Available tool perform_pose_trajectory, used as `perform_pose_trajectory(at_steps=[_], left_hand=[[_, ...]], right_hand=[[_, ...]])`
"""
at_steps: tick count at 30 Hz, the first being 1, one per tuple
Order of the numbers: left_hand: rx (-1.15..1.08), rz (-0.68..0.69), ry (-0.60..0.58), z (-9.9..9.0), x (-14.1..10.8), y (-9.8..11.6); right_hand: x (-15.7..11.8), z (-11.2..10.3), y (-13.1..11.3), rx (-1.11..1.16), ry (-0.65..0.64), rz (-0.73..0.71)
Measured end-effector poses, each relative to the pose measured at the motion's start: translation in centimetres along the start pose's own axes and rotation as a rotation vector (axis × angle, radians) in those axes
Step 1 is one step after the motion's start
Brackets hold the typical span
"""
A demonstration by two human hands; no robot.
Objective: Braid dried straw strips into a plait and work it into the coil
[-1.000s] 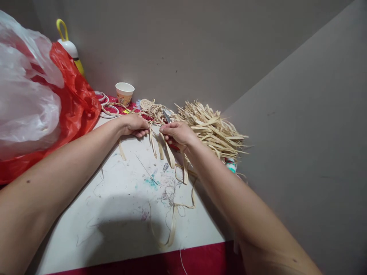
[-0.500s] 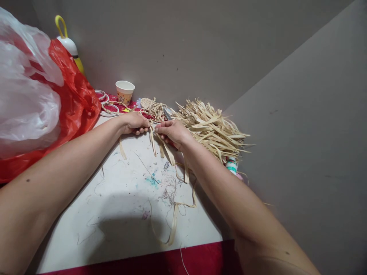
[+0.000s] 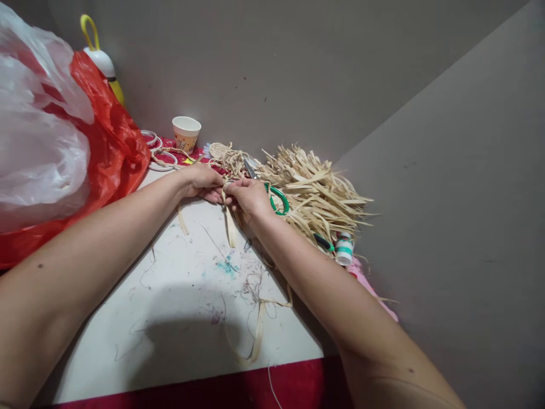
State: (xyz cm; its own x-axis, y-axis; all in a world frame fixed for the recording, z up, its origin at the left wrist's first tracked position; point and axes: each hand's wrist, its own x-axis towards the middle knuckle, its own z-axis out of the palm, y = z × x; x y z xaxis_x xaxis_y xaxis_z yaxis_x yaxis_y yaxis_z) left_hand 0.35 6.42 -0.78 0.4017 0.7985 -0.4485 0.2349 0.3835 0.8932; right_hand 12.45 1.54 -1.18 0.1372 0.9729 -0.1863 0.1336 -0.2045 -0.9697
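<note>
Strips of dry straw (image 3: pixel 230 227) hang down between my two hands over the white board. My left hand (image 3: pixel 204 180) is closed round the straw, its thumb and forefinger pinching near the top. Touching it from the right, my right hand (image 3: pixel 249 196) pinches the same straw with its fingertips. A braided straw cord (image 3: pixel 172 152) runs to the left behind my left hand. Just past my right hand lie scissors (image 3: pixel 279 200) with green handles, partly hidden. The large bundle of loose straw (image 3: pixel 319 187) lies to the right.
A paper cup (image 3: pixel 186 135), white rings (image 3: pixel 163 161) and a coiled straw disc (image 3: pixel 219 150) sit at the back. Red and clear plastic bags (image 3: pixel 114 136) crowd the left, before a yellow-and-white bottle (image 3: pixel 102 61). A small white bottle (image 3: pixel 344 250) stands right. Walls close in behind and right.
My right hand has moved slightly left to meet my left hand. The green scissor handles and more of the small white bottle have come into sight. Straw strips under my right hand have shifted.
</note>
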Motion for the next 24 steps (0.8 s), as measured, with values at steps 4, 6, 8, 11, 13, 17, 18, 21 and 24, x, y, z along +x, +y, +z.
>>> perform_pose_trajectory(at_steps=[4, 6, 8, 11, 13, 17, 18, 21, 24], left_hand=[[-0.002, 0.038, 0.007, 0.3, 0.1, -0.2], [0.040, 0.061, 0.011, 0.5, 0.2, -0.2], [0.103, 0.080, 0.033, 0.5, 0.1, -0.2], [0.158, 0.070, 0.086, 0.4, -0.1, 0.1], [0.152, 0.046, 0.100, 0.4, -0.3, 0.2], [0.083, 0.032, 0.042, 0.3, -0.4, 0.4], [0.077, 0.033, 0.026, 0.2, -0.4, 0.4], [0.094, 0.037, 0.010, 0.1, -0.4, 0.4], [0.124, 0.035, -0.009, -0.1, -0.3, 0.5]], right_hand=[[0.4, 0.6, 0.1, -0.044, -0.004, -0.033], [0.8, 0.7, 0.4, -0.120, -0.002, -0.075], [1.4, 0.7, 0.6, -0.217, 0.009, -0.147], [2.0, 0.1, 0.7, -0.316, -0.015, -0.229], [2.1, -0.6, 0.3, -0.298, -0.010, -0.243], [1.7, -2.0, -1.1, -0.138, 0.051, -0.145], [1.6, -2.3, -1.4, -0.111, 0.013, -0.085], [1.7, -2.6, -1.8, -0.087, -0.180, 0.064], [2.1, -2.7, -1.6, -0.121, -0.351, 0.097]])
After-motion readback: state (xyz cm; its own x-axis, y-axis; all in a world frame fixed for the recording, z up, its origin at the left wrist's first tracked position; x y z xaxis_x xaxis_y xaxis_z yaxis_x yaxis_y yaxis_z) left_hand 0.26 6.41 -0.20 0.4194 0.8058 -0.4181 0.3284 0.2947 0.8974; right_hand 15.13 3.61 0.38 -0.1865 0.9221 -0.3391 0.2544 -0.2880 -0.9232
